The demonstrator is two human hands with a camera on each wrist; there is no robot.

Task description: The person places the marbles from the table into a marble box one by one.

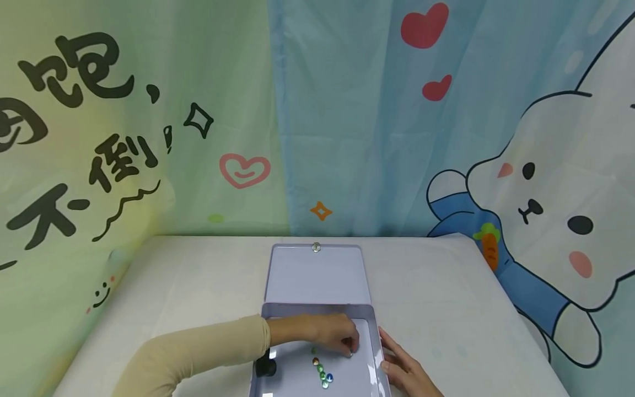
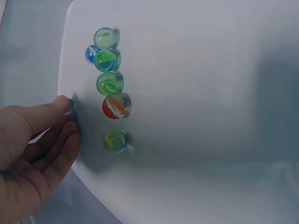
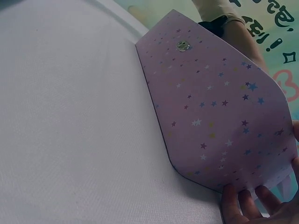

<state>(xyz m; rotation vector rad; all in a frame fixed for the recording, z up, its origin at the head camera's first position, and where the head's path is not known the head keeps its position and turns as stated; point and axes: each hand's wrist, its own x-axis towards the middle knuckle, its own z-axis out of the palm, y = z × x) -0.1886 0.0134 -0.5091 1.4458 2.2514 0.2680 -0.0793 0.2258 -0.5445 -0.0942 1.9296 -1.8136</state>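
A shallow pale lilac box [image 1: 375,336] lies opened on the white table. Inside it, my left hand [image 1: 329,333] reaches in from the left. Between thumb and fingertips this hand [image 2: 39,140] pinches a clear bluish glass marble [image 2: 71,106], partly hidden by the fingers. Beside it run several loose marbles in a rough row: one yellow-green [image 2: 115,141], one orange-red [image 2: 114,106], one green [image 2: 110,84], one blue [image 2: 92,54]. My right hand [image 1: 407,366] touches the box's right side from outside; its fingertips [image 3: 230,190] rest against the star-patterned wall.
The box's lid [image 1: 317,273] is folded back toward the far table edge, with a round metal clasp [image 1: 316,247] on it. White cloth covers the table [image 1: 436,286]. A printed curtain [image 1: 337,110] hangs behind. A black strap [image 1: 265,365] sits around the left wrist.
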